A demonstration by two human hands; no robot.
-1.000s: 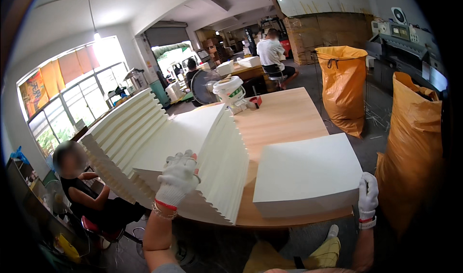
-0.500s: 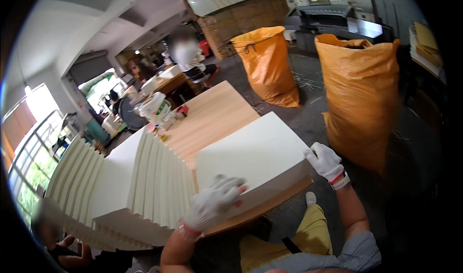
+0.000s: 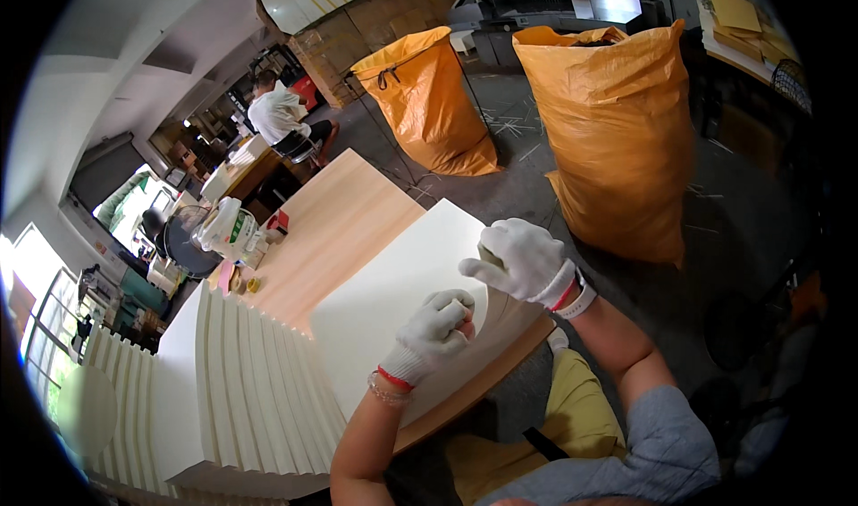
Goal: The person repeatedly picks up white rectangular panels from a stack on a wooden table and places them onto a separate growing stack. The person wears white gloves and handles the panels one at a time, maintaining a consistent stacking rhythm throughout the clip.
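Observation:
A thick stack of large white paper sheets lies on the light wood table in front of me. My left hand, in a white knitted glove with bare fingertips showing, is closed at the stack's near edge, where the sheets bend upward. My right hand, also gloved, is over the stack's right corner. Its thumb stands apart from the bent fingers, and no sheet shows clearly between them. Left of this stack stand more white paper stacks, with stepped, staggered layers along their sides.
Beyond the stack runs the bare wood tabletop, with a white plastic tub and small items at its left. Two orange sacks stand on the dark floor amid paper strips. A person sits at a far table.
My right hand has moved from the stack's right edge inward over its corner, close to my left hand. My left hand has curled closed, and the near edge of the sheets now bends up.

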